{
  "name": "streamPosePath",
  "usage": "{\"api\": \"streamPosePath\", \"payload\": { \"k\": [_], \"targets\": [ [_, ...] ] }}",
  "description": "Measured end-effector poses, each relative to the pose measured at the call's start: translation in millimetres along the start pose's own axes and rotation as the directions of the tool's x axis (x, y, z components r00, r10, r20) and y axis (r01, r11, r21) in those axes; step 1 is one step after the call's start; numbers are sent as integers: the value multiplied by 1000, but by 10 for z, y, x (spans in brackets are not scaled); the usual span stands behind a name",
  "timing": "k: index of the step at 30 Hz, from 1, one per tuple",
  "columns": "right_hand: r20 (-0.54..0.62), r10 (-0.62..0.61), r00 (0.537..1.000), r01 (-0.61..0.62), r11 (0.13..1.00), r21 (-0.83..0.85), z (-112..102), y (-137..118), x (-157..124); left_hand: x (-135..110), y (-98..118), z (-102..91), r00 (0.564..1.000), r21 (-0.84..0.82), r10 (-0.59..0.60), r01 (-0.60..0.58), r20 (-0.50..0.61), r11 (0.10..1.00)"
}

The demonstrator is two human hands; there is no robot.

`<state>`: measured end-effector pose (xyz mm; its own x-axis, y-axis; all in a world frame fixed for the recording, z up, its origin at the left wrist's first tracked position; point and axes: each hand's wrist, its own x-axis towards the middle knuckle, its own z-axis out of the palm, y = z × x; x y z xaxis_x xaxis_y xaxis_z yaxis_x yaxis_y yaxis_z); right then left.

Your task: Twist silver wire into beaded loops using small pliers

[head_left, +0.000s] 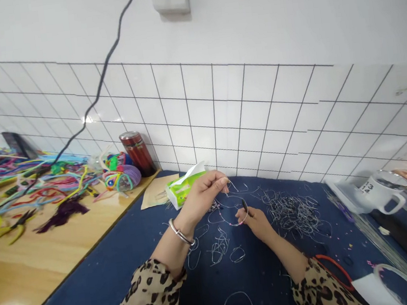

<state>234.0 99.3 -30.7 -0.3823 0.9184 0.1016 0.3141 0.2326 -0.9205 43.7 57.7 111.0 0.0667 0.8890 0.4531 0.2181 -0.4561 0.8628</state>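
A thin silvery wire loop with small pink beads (230, 224) hangs between my two hands above the dark blue cloth. My left hand (208, 189), raised higher, is closed with thumb and fingertips pinched on one end of the wire. Lower and to the right, my right hand (255, 221) is closed around the beaded side of the loop. A short dark tool (245, 206) sticks up from its fingers; its kind cannot be made out. Beneath my hands lie several loose bent wires (219, 247). A tangled wire heap (294, 210) is beside my right hand.
Behind my left hand stands a green tissue pack (178, 191). Far left, a wooden table (98, 230) bears colourful craft stems, pliers (22, 220) and a red flask (137, 153). At right are a white mug (381, 192), an orange ring (336, 269) and long straight wires (381, 244).
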Motion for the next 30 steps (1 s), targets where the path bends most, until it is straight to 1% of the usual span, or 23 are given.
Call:
{"api": "streamPosePath", "payload": {
  "k": [3,4,6,7,9,10,12,13,15,17,18,19,20,21,22,23,24,25,26,27,28,29,30],
  "targets": [
    [-111,64,992,-51,992,114,-51,-18,33,-3,-7,27,1000,27,-4,3,16,1000],
    [-162,62,985,-44,993,112,-80,-43,38,-4,-9,38,1000,43,-4,3,21,999],
    [-207,32,978,-18,997,72,-146,-128,29,-10,-9,61,1000,79,0,-2,29,997],
    [-192,22,981,-11,998,60,-177,-184,17,-14,-8,72,1000,97,4,-7,29,995],
    [-92,4,996,3,997,78,-220,-308,-21,-23,-9,91,1000,130,10,-13,29,991],
    [-35,7,999,-2,992,128,-230,-368,-43,-27,-12,99,1000,143,10,-14,28,990],
    [28,29,999,-35,972,233,-231,-473,-83,-33,-24,110,1000,162,6,-10,26,987],
    [49,61,997,-73,950,303,-229,-514,-98,-35,-33,114,1000,170,0,-5,28,985],
    [85,142,986,-165,876,452,-231,-573,-117,-37,-56,120,1000,184,-16,11,25,983],
    [164,191,968,-251,798,548,-253,-606,-121,-39,-79,126,999,198,-30,26,16,980],
    [193,197,961,-274,773,573,-272,-616,-119,-40,-88,129,999,208,-32,30,8,978],
    [194,194,962,-272,764,585,-295,-622,-115,-40,-95,131,999,220,-32,32,-1,975],
    [163,187,969,-247,771,586,-322,-626,-111,-41,-99,133,1000,232,-30,31,-9,972],
    [102,176,979,-202,796,571,-353,-629,-108,-41,-102,133,1000,243,-28,30,-14,969],
    [22,158,987,-146,837,527,-387,-631,-106,-41,-103,133,1000,253,-25,29,-18,967],
    [-64,130,989,-89,892,444,-425,-635,-106,-40,-104,131,999,260,-23,28,-23,965],
    [-143,85,986,-35,947,319,-465,-642,-108,-38,-103,129,999,265,-21,27,-26,964],
    [-193,23,981,4,991,137,-506,-652,-114,-36,-103,127,999,272,-20,27,-27,962],
    [-222,-57,973,37,995,-91,-545,-667,-122,-33,-103,125,999,280,-18,26,-30,960],
    [-216,-154,964,81,946,-315,-579,-688,-134,-30,-103,123,999,289,-15,24,-33,957],
    [-201,-243,949,118,864,-489,-608,-716,-150,-28,-103,123,999,298,-10,19,-34,954],
    [-152,-295,943,149,785,-601,-629,-750,-168,-26,-101,124,999,305,-2,12,-33,952],
    [-101,-323,941,177,724,-667,-643,-789,-189,-26,-97,127,1000,306,7,3,-31,952]
  ]
}}
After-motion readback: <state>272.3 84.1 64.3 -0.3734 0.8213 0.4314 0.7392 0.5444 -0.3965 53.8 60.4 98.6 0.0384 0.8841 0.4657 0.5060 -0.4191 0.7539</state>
